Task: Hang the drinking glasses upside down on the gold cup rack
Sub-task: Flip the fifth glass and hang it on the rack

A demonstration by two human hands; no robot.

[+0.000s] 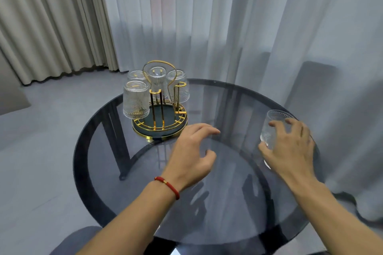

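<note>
While I watch from the head view:
Loose glass: clear ribbed drinking glass [271, 128] near the round smoked-glass bench [228, 213] right edge, tilted.
Right hand [290, 147]: fingers curled round it.
Left hand [192, 155]: empty, fingers spread, nearer the gold wire cup rack [159, 109].
Free pegs: rack's near-right side, left of the held glass.

Home living space, floor-length curtains [53, 18], round smoked-glass table [207, 223], grey floor [41, 151]

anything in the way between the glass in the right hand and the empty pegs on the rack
Nothing visible stands on the table between them. The right hand holds the glass; only the left hand hovers low near that path. The free pegs at the front of the gold rack face the person, with four glasses hung behind and beside them.
</note>
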